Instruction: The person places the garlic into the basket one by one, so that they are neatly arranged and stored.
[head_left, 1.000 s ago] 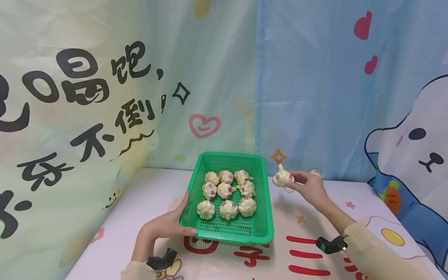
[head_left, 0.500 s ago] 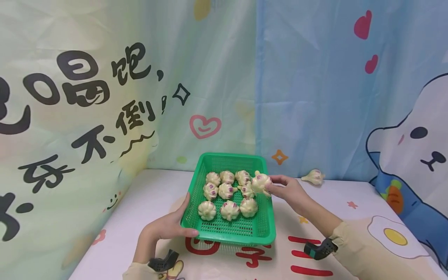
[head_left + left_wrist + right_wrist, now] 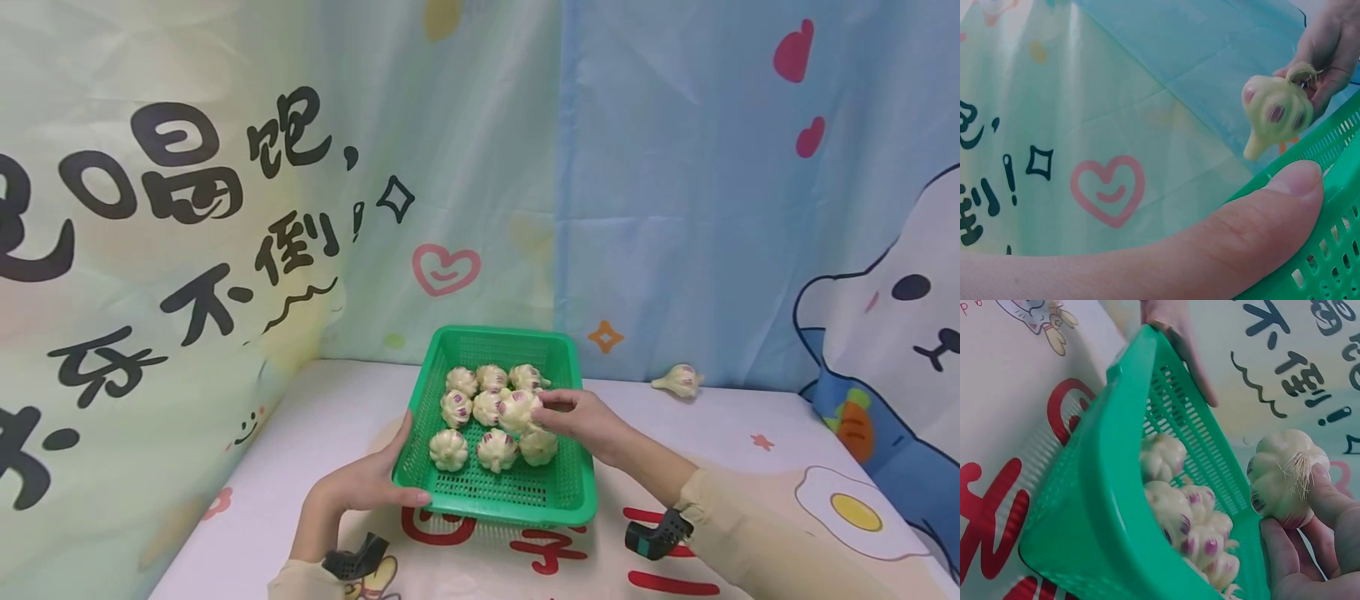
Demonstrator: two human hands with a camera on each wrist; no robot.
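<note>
A garlic bulb (image 3: 520,410) with purple streaks is pinched between the thumb and fingers of my right hand (image 3: 583,423), above the bulbs in the green plastic basket (image 3: 517,510). In the right wrist view, the roots of this garlic bulb (image 3: 1285,475) face the camera, beside my thumb. Several more bulbs lie in rough rows inside the basket, such as a garlic bulb (image 3: 448,451) at the front left. My left hand (image 3: 365,481) grips the basket's front left corner. Its thumb (image 3: 1260,225) lies over the rim in the left wrist view.
One loose garlic bulb (image 3: 681,381) lies on the printed tablecloth (image 3: 720,425) at the back right, close to the curtain. The printed curtain (image 3: 637,208) hangs behind and to the sides of the table.
My right hand has carried the garlic bulb leftward, from right of the basket to over it. The loose bulb at the back has come fully into sight. My left hand keeps its grip.
</note>
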